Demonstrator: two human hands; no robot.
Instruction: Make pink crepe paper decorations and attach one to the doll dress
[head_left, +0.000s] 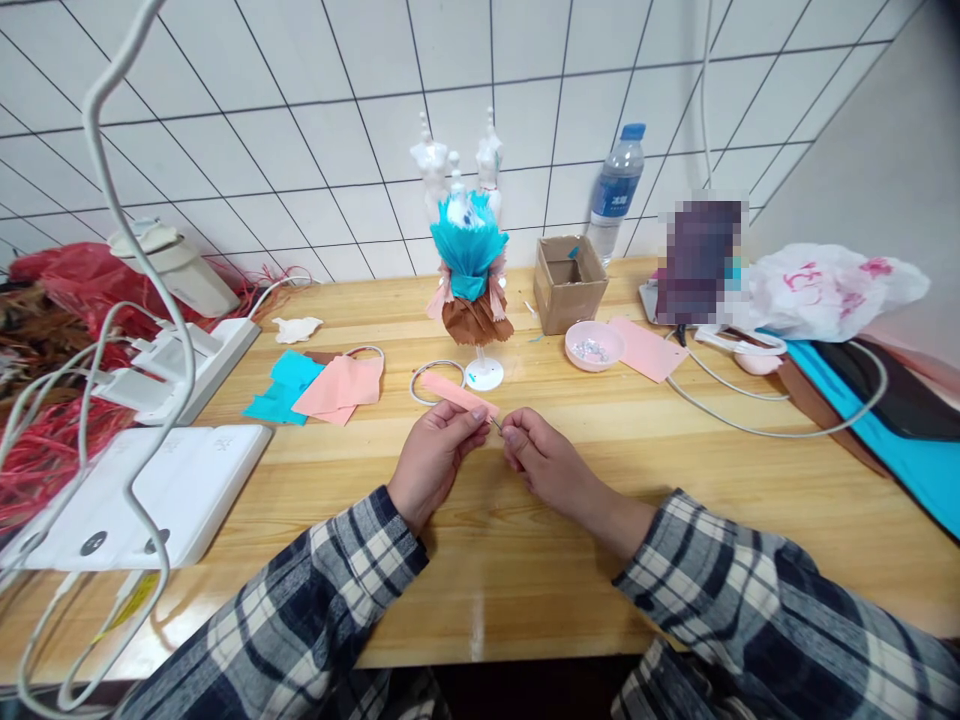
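My left hand (442,445) pinches a narrow folded strip of pink crepe paper (457,392) above the middle of the table. Close beside it, my right hand (544,450) is closed on a thin, dark, pin-like tool (496,426) whose tip meets the strip's right end; its exact kind is too small to make out. Just behind the hands stands a small doll-size dress form (459,215) on a round white base (484,374), dressed in a turquoise paper top (469,250) and a brown paper skirt (476,318).
Turquoise and pink paper pieces (341,388) lie at left, near a white power strip (214,365) and white box (150,490). A cardboard box (568,290), pink bowl of shiny bits (596,352), pink sheet (646,350) and water bottle (616,190) stand right of centre. Cables loop on both sides.
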